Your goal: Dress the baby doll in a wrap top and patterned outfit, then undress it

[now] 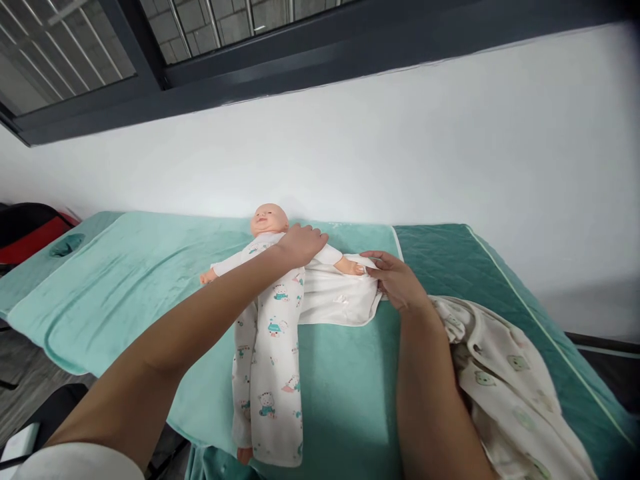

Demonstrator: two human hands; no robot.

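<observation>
So there's a baby doll lying on its back on a teal bed, head toward the far edge by the wall, legs pointing at the near edge. It's in a white printed onesie, arms stretched out to both sides.

Left hand is resting flat on the doll's chest and shoulder, just under the chin, fingers loosely together and curled a bit over the top. Not gripping anything as far as I can see, just lying on it.

Right hand is over by the doll's outstretched hand, fingers closed down on the edge of a white cloth that's spread under that arm. Looks like a pinch on the fabric's far corner, though the fingertips are partly hidden by the cloth, so can't be totally sure.

Toward the near right corner of the bed, a cream blanket with little green prints is bunched up, touching the right forearm. The right part of the bed has a darker green quilted cover. A dark window frame runs above the wall, and something red and black sits past the left end.
</observation>
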